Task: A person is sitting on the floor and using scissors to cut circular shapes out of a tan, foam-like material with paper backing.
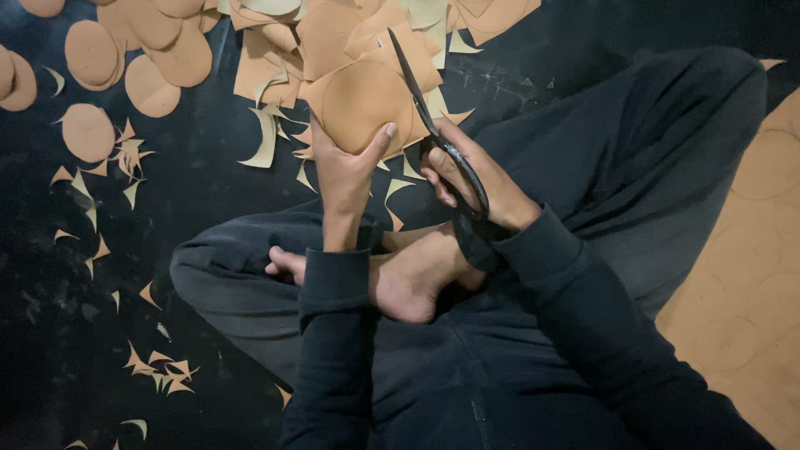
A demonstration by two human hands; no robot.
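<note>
Left hand (346,171) grips tan leather piece (362,104); right hand (479,179) holds black scissors (433,129).

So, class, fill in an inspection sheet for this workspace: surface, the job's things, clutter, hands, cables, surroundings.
Surface: dark floor, person seated cross-legged on it.
Job's things: tan disc held upright; black scissors at its right edge, blades up.
Clutter: cut discs upper left; offcuts scattered over the floor; heap of tan pieces at top.
Hands: left hand grips the disc; right hand holds the scissors.
Cables: nothing seen.
Surroundings: tan sheet marked with circles at right; bare feet in lap.
</note>
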